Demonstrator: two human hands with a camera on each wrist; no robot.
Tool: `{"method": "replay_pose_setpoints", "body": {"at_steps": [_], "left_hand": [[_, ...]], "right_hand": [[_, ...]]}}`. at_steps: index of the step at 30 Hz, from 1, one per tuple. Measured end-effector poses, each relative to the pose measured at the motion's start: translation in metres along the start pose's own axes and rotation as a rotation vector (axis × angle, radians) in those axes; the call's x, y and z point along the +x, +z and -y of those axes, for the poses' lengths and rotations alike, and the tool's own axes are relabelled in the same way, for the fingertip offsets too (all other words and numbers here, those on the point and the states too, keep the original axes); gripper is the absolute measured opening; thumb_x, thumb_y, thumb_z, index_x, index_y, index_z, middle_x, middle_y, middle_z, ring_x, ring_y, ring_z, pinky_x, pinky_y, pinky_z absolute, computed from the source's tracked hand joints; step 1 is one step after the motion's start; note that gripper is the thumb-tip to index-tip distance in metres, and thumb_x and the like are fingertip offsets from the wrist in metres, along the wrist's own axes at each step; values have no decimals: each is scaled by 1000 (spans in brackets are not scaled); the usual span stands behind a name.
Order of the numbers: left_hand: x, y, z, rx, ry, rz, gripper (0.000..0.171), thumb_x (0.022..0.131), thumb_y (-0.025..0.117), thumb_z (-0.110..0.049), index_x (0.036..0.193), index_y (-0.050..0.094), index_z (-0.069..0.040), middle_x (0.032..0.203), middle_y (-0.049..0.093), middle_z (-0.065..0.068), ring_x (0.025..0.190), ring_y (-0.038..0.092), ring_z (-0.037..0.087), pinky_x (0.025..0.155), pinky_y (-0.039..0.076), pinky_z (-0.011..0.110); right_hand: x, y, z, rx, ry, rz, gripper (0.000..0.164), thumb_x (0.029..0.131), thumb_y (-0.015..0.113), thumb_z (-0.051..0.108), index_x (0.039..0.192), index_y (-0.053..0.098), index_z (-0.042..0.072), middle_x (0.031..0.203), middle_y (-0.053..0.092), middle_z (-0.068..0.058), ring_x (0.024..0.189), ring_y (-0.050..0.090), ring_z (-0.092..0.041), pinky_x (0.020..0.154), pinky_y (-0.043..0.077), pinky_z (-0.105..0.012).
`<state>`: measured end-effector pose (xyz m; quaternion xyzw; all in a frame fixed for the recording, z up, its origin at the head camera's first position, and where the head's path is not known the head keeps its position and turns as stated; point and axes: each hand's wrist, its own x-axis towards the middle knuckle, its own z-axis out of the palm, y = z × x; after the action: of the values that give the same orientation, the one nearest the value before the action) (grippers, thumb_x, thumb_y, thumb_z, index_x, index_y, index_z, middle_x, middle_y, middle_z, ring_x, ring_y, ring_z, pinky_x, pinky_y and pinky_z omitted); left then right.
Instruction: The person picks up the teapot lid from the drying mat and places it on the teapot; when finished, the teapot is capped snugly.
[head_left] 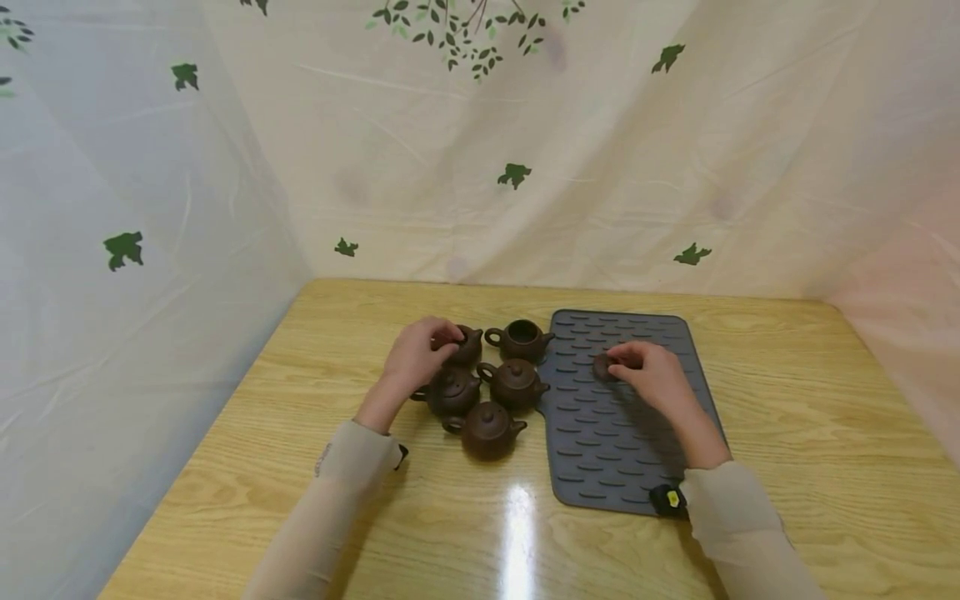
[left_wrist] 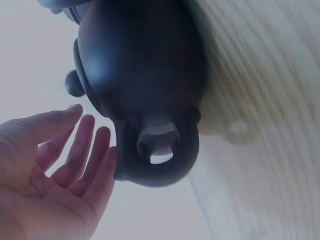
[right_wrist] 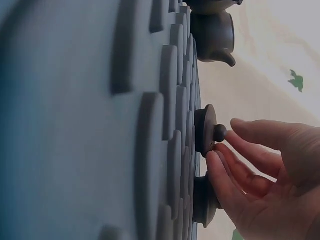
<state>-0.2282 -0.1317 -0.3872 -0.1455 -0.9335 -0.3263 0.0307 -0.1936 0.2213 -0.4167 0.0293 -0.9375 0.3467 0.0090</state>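
My left hand (head_left: 422, 354) reaches over the back-left brown teapot (head_left: 470, 344), its fingertips at the top and covering part of it. In the left wrist view, a lidded teapot (left_wrist: 145, 60) fills the middle, its loop handle beside my loosely bent fingers (left_wrist: 102, 145). My right hand (head_left: 651, 372) is low over the grey mat (head_left: 600, 467). Its fingertips are at the knob and rim of a small round teapot lid (right_wrist: 206, 131) on the mat; the thumb stands apart from the knob. A second lid (right_wrist: 201, 200) lies close by, partly behind the fingers.
A lidless teapot (head_left: 522, 337) stands by the mat's back-left edge, its dark opening showing. Lidded teapots stand in front of it: one in the middle (head_left: 514, 383), one at left (head_left: 452, 390), one nearest (head_left: 487, 431). A printed cloth (head_left: 585, 208) hangs behind the wooden table (head_left: 810, 417).
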Motion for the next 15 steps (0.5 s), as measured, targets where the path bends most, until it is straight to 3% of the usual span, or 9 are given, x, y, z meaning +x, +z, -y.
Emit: {"method": "replay_pose_setpoints", "body": {"at_steps": [6, 10, 15], "left_hand": [[0, -2, 5, 12, -21, -42, 16, 94, 69, -12, 109, 72, -11, 120, 66, 11, 114, 63, 30, 98, 52, 46], [0, -4, 9, 14, -62, -33, 22, 95, 68, -15, 116, 69, -11, 132, 60, 12, 123, 57, 32, 100, 51, 49], [1, -3, 15, 21, -95, -7, 28, 94, 70, -14, 121, 66, -10, 132, 59, 14, 124, 58, 35, 100, 51, 49]], "right_hand": [[3, 0, 3, -58, 26, 11, 26, 95, 67, 12, 117, 69, 0, 115, 68, -24, 104, 65, -38, 82, 54, -49], [5, -1, 5, -105, 38, 18, 23, 94, 68, 10, 115, 69, 0, 113, 67, -24, 101, 65, -37, 81, 54, -49], [6, -1, 7, -134, 40, 18, 20, 93, 68, 9, 112, 69, 0, 110, 67, -23, 98, 66, -36, 81, 53, -49]]}}
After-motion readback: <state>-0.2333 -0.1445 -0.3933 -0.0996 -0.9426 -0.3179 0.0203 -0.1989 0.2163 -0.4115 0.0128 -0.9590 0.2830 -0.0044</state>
